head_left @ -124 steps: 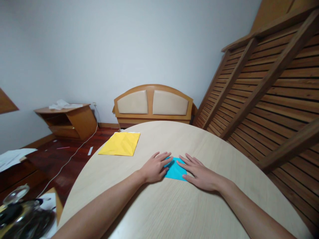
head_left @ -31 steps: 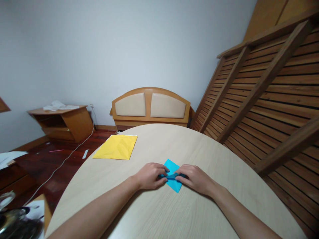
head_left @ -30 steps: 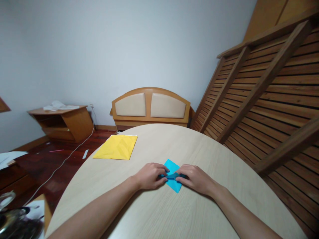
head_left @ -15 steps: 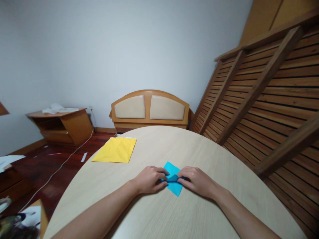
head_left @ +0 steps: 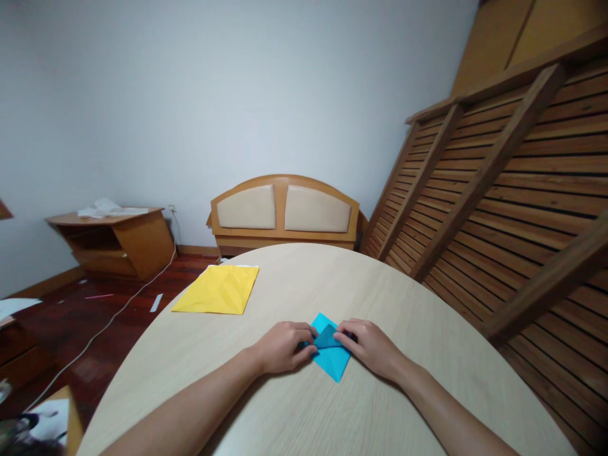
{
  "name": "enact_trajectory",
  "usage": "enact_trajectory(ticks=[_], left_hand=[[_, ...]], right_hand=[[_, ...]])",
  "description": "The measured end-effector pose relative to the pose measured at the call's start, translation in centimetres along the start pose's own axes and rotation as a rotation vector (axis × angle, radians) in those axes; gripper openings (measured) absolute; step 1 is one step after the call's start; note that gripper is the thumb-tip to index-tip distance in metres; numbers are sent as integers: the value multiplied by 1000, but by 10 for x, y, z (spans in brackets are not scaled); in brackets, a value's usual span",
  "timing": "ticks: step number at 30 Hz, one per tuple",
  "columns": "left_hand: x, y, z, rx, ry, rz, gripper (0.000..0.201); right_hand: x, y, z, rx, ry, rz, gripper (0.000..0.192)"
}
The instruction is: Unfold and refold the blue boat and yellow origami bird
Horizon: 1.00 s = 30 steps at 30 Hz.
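A small folded blue paper lies on the round light-wood table, a corner pointing toward me. My left hand grips its left side with curled fingers. My right hand pinches its right side, and between the fingertips a flap of the blue paper stands lifted. Both forearms rest on the table.
A creased yellow sheet lies at the table's far left. Beyond the table stand a wooden headboard, a wooden side cabinet with papers on it, and a slatted wooden frame leaning on the right. A cable runs across the floor.
Both hands went from lying flat on the blue paper to pinching it. In the last second the lifted flap has grown larger, and the view has tilted slightly.
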State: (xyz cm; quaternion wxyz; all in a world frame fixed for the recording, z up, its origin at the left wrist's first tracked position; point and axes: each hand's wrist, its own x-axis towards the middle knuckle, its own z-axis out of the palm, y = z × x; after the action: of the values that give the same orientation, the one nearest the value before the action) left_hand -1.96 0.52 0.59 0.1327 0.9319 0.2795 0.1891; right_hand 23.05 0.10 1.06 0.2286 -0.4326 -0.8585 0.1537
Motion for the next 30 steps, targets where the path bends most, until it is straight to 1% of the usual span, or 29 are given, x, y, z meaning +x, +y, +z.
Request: enact_trajectory(ticks=[4,8,13,19,23,27,28,30], left_hand=[[1,-2,2,-34,34,-45,18],[4,-2,2,-1,100,-59,21],[7,-1,4,23,149,-199,26],[9,-1,11,97,185,-288,27],[9,0,13,143,214,-334,21],[8,3,12,150,200,-373,12],[8,4,12,141,197,-373,14],[7,5,11,134,185,-346,26]], right_hand=[[3,0,5,52,47,69,39],[7,2,9,86,74,105,35],[12,2,14,98,111,143,38],[16,3,18,60,130,139,39],[17,6,20,25,145,127,37],[19,6,21,11,152,129,30],[19,5,22,13,153,145,29],[20,4,22,12,154,189,26]])
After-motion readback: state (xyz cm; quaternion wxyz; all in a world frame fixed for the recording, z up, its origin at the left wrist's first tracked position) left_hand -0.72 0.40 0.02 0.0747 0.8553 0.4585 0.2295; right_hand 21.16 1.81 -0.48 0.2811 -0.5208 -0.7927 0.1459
